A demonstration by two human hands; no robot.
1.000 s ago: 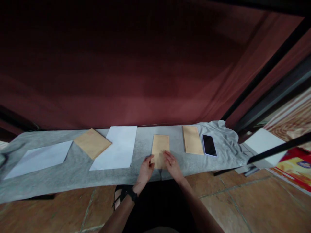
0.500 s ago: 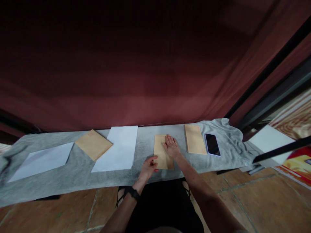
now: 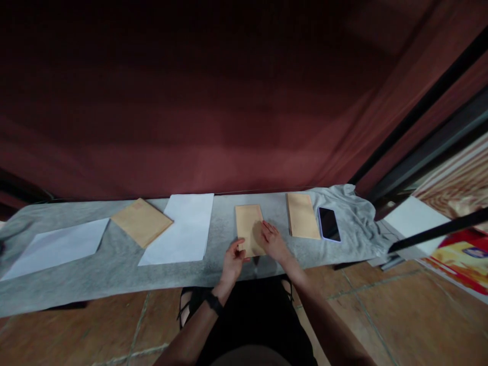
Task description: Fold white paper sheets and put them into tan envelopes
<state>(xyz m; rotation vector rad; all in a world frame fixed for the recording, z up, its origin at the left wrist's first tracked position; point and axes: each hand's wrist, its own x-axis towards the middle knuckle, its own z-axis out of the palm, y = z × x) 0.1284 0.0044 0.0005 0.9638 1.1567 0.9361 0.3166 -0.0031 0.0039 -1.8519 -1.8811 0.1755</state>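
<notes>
Between left grip and right grip | tan envelope, touching both | left: hold unclear | right: fingers straight

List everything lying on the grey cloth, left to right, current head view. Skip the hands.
Leftmost white sheet → angled tan envelope → larger white paper → middle tan envelope → tan envelope stack → phone.

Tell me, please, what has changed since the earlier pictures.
On the middle envelope, the right hand has drawn back from the far end to the right edge since half a second ago; the left hand stays at lower left. Phone, white papers and other envelopes stayed put.
</notes>
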